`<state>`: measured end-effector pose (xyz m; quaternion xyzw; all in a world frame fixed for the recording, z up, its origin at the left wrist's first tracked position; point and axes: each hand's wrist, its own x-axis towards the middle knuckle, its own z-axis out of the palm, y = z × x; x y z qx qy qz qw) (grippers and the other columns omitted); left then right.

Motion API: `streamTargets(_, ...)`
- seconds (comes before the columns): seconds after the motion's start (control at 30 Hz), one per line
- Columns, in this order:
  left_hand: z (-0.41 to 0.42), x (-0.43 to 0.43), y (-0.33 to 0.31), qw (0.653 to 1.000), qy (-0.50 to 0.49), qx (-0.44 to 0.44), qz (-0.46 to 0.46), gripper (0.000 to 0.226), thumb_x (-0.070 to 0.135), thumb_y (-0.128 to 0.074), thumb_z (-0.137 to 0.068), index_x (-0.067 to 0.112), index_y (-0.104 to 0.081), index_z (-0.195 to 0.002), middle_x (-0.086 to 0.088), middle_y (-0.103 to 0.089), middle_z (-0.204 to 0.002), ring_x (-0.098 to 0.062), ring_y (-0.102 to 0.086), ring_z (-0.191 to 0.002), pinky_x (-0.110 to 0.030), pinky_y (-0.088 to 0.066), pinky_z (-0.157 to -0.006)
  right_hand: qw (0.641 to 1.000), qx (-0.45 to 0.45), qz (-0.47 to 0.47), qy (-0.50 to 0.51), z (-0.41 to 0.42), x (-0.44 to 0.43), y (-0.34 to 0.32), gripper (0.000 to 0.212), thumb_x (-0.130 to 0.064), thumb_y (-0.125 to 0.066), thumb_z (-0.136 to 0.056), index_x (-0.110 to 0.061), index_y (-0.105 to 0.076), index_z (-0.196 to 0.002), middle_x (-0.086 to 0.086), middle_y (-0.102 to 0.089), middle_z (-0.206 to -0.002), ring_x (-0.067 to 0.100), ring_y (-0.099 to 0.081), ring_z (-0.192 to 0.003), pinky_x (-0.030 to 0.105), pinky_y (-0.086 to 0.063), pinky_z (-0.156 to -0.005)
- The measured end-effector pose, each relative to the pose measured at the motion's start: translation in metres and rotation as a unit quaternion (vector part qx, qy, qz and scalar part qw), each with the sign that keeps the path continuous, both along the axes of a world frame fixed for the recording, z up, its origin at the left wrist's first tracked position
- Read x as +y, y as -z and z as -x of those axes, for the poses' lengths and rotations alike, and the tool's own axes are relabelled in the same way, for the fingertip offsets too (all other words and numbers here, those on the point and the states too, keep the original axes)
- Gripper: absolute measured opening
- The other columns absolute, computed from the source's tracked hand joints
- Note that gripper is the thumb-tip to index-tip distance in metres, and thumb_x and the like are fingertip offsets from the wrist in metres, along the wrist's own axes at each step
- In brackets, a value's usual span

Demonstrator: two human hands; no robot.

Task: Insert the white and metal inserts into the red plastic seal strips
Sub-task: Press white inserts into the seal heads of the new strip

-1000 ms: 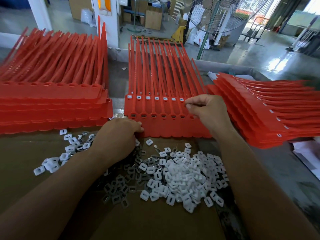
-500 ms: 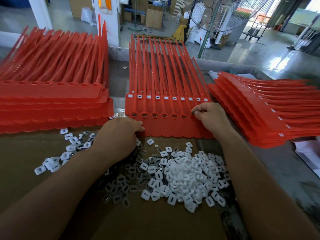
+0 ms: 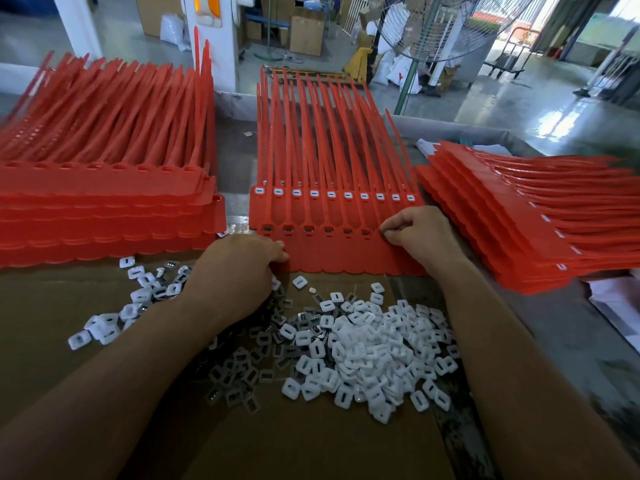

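A sheet of joined red seal strips (image 3: pixel 332 251) lies in the middle, tails pointing away. Its far row of sockets holds white inserts (image 3: pixel 330 194); the near row holds metal inserts (image 3: pixel 308 229) from the left up to my right hand. My right hand (image 3: pixel 419 233) sits curled on the sheet's right part, thumb and forefinger pinched together at a socket; what they pinch is too small to see. My left hand (image 3: pixel 235 271) rests on the sheet's near left edge, fingers bent over the loose parts. Loose white inserts (image 3: pixel 374 344) and metal inserts (image 3: pixel 242 379) are heaped on the cardboard (image 3: pixel 311 441).
A tall stack of red strip sheets (image 3: pixel 104 209) stands at the left, and another fanned stack (image 3: pixel 526 230) with white inserts at the right. White papers (image 3: pixel 613 303) lie at the far right. A floor fan (image 3: pixel 433 29) and boxes stand beyond the table.
My right hand has come down from the far row of white inserts to the near row and now pinches at a socket on the right. My left hand has stayed put.
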<state>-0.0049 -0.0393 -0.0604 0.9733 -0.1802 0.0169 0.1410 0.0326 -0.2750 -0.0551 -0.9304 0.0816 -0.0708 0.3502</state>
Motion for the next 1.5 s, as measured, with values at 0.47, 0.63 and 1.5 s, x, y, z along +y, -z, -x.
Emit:
streamTargets(0.47, 0.003, 0.002, 0.002, 1.0, -0.002, -0.007, 0.009, 0.051, 0.003, -0.042, -0.085, 0.028, -0.05, -0.128, 0.015, -0.041, -0.139, -0.007, -0.031, -0.132, -0.025, -0.018, -0.108, 1.0, -0.003, -0.023, 0.004, 0.0, 0.0, 0.002, 0.025, -0.006, -0.068, -0.077, -0.028, -0.061, -0.068, -0.015, -0.055, -0.077, -0.003, -0.048, -0.076, 0.013, -0.034, -0.063)
streamTargets(0.63, 0.002, 0.002, 0.002, 1.0, 0.002, -0.005, 0.008, 0.051, 0.002, -0.042, -0.085, 0.029, -0.048, -0.128, 0.016, -0.04, -0.139, -0.006, -0.03, -0.132, -0.024, -0.017, -0.107, 0.998, -0.054, -0.043, 0.007, 0.003, 0.007, -0.003, 0.015, -0.003, -0.066, -0.077, -0.018, -0.068, -0.08, -0.011, -0.059, -0.078, 0.0, -0.053, -0.076, 0.01, -0.038, -0.067)
streamTargets(1.5, 0.001, 0.004, 0.004, 0.999, 0.01, -0.045, 0.009, 0.047, 0.008, -0.046, -0.083, 0.028, -0.053, -0.125, 0.009, -0.046, -0.136, -0.012, -0.04, -0.126, -0.026, -0.03, -0.101, 0.916, 0.089, 0.166, -0.353, 0.054, 0.1, -0.023, 0.019, -0.023, -0.069, -0.08, -0.015, -0.072, -0.097, -0.002, -0.068, -0.101, 0.013, -0.06, -0.094, 0.031, -0.049, -0.084)
